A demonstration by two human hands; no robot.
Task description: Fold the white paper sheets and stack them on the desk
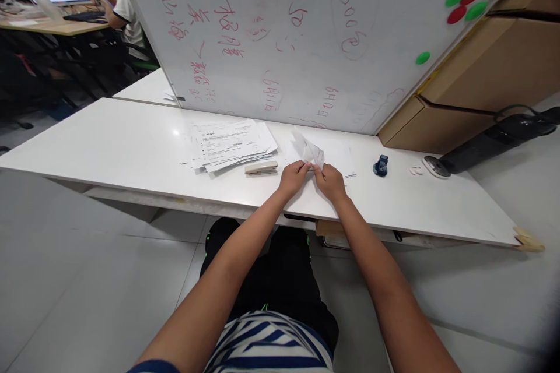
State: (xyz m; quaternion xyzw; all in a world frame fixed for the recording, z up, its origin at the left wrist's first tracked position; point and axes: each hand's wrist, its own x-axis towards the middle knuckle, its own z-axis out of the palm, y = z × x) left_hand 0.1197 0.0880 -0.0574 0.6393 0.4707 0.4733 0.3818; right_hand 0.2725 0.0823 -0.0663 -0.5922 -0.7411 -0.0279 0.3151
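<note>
A white sheet of paper [310, 150], bent and raised off the white desk [131, 143], is pinched between both my hands. My left hand [294, 178] grips its near edge, fingers closed. Close beside it, my right hand [331, 182] closes on the same edge, the thumbs almost meeting. What lies between the fingertips is partly hidden. Just left of my left hand rests a beige stapler [261, 168]. Behind the stapler spreads a loose stack of printed papers [234, 143].
A whiteboard [262, 29] with red writing and round magnets stands along the desk's back. Cardboard boxes [494, 64] rise at right. A dark blue object [381, 165], white earbuds [415, 171] and a black bottle [485, 143] lie at right. Another person [129, 20] sits far left.
</note>
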